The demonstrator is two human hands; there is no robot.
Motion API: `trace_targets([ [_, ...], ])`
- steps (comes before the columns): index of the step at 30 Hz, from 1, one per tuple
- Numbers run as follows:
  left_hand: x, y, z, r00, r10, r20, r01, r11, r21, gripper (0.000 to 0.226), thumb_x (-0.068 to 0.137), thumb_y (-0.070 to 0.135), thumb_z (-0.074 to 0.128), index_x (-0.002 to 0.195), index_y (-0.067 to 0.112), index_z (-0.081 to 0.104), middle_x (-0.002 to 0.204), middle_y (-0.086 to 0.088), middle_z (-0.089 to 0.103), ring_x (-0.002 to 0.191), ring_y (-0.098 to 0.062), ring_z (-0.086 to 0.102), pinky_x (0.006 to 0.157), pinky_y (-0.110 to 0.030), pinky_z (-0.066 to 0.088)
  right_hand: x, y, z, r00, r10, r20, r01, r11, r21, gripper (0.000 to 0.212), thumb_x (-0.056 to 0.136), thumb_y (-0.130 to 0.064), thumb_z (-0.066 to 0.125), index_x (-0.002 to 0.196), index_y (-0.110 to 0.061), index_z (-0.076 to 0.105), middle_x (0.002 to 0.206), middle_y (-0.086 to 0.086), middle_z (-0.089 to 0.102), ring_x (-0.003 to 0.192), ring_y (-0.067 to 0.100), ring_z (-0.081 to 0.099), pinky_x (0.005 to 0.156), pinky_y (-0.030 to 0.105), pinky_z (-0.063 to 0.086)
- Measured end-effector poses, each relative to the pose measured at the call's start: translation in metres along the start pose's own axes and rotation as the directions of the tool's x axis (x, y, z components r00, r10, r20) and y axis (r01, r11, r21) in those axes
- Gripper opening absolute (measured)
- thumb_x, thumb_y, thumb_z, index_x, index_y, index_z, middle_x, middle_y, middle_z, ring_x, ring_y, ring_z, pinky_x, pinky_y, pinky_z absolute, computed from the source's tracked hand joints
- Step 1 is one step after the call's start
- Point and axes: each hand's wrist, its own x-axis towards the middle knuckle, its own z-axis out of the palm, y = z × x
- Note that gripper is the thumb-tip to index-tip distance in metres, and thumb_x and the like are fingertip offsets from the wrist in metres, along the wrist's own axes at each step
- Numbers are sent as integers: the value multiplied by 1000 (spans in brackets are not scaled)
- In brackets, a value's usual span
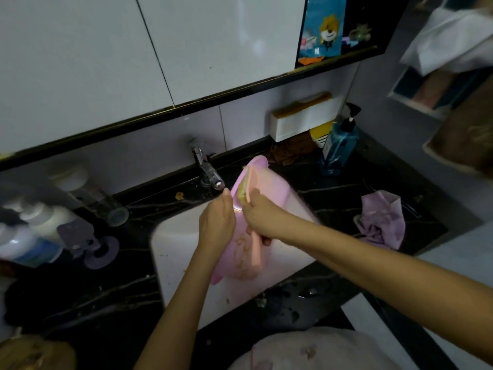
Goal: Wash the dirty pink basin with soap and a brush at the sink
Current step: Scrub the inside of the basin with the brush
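The pink basin (269, 190) stands tilted on edge inside the white sink (178, 244), its rim reaching up toward the chrome tap (209, 173). My left hand (217, 220) grips the basin's left rim. My right hand (257, 212) holds a pink brush (256, 252), whose yellowish bristle head (244, 189) lies against the basin's rim near the top. Brownish dirt shows on the basin's lower part (242, 252).
A blue pump soap bottle (340, 145) stands on the black counter at the back right, beside a brown cloth (289, 152). A lilac cloth (381, 220) lies to the right of the sink. Bottles and a glass cup (106, 206) crowd the left counter.
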Motion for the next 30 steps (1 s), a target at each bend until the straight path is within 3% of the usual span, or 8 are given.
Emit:
trace_targets([
  [6,-3,11,10,995,88,38,-94,979,179,35,102,18,23,97,2,54,97,-24,64,91,-40,59,64,-32,30,25,-10,-32,1000,4,-29,-2,999,54,35,96,-5,35,126,9,49,118,27,58,83,31,64,34,9,36],
  [11,13,0,-5,995,88,39,-93,986,135,46,101,29,18,94,0,54,96,-27,63,91,-42,59,69,-39,38,-44,4,-8,961,-211,177,244,950,-193,45,86,-20,65,121,6,55,105,27,62,78,34,62,65,34,51],
  [12,13,-2,-9,996,72,51,-77,990,119,46,102,29,19,90,1,54,97,-27,63,92,-41,59,70,-39,38,-47,6,-12,967,-60,249,107,978,-179,47,90,-16,60,130,4,48,107,25,59,77,34,61,67,36,51],
  [15,14,-10,-16,994,81,73,-89,988,123,39,102,22,19,87,5,50,98,-28,62,93,-43,58,69,-38,35,-38,11,-41,996,6,88,19,961,-277,47,100,-11,35,146,-12,28,90,8,54,56,21,54,50,32,50],
  [19,13,-21,-22,997,58,54,-61,997,51,39,102,23,19,70,12,38,91,-30,62,88,-43,58,67,-36,30,3,27,-80,983,-43,-177,-47,879,-475,50,94,-15,40,144,-19,33,102,12,64,75,24,63,72,41,55],
  [22,11,-22,-21,997,55,52,-56,998,6,47,102,28,19,59,17,35,84,-29,62,85,-42,59,67,-35,32,18,44,-84,982,82,-170,-138,926,-353,46,94,-22,45,139,-13,43,103,16,64,79,27,62,68,35,51],
  [25,11,-25,-20,999,26,46,-24,998,-50,53,98,41,17,56,16,37,76,-22,60,80,-38,59,67,-36,35,16,48,-68,982,-46,-183,-33,913,-408,42,99,-29,39,134,-7,48,118,17,60,98,29,60,80,35,47],
  [30,15,-27,-16,998,7,61,1,992,-122,53,100,39,18,55,18,36,67,-15,53,76,-39,57,65,-37,36,-21,36,-36,942,-334,-35,263,798,-542,43,100,-33,36,142,-28,40,99,6,63,82,20,57,59,29,39],
])
